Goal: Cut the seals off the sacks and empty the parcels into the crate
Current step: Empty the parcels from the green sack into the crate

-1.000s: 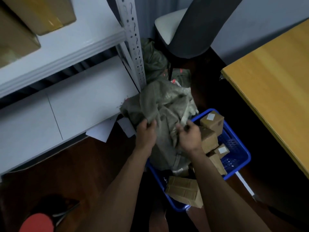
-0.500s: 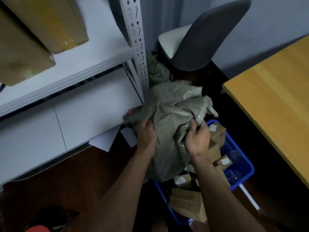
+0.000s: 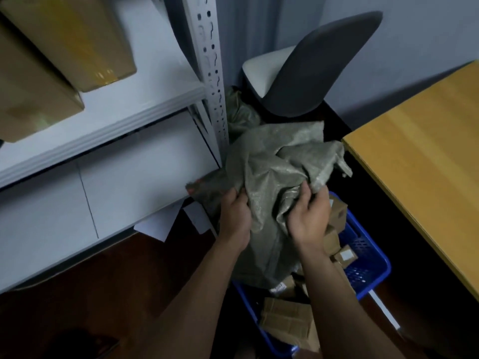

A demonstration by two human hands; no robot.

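Note:
A grey-green woven sack (image 3: 269,172) hangs bunched up over a blue plastic crate (image 3: 368,265) on the floor. My left hand (image 3: 234,216) grips the sack's left side. My right hand (image 3: 309,216) grips a fold on its right side. Several brown cardboard parcels (image 3: 287,317) lie in the crate, partly hidden under the sack and my arms. One more parcel (image 3: 338,212) shows just right of my right hand. A second green sack (image 3: 239,112) lies behind, against the shelf post.
A white metal shelf unit (image 3: 108,120) stands to the left with cardboard boxes (image 3: 70,40) on top. A grey chair (image 3: 316,66) is behind the sacks. A wooden table (image 3: 425,156) fills the right side. White papers (image 3: 155,226) lie on the dark floor.
Both hands have raised and gathered the sack higher above the crate. More parcels now show in the crate below it. The camera view has tilted slightly.

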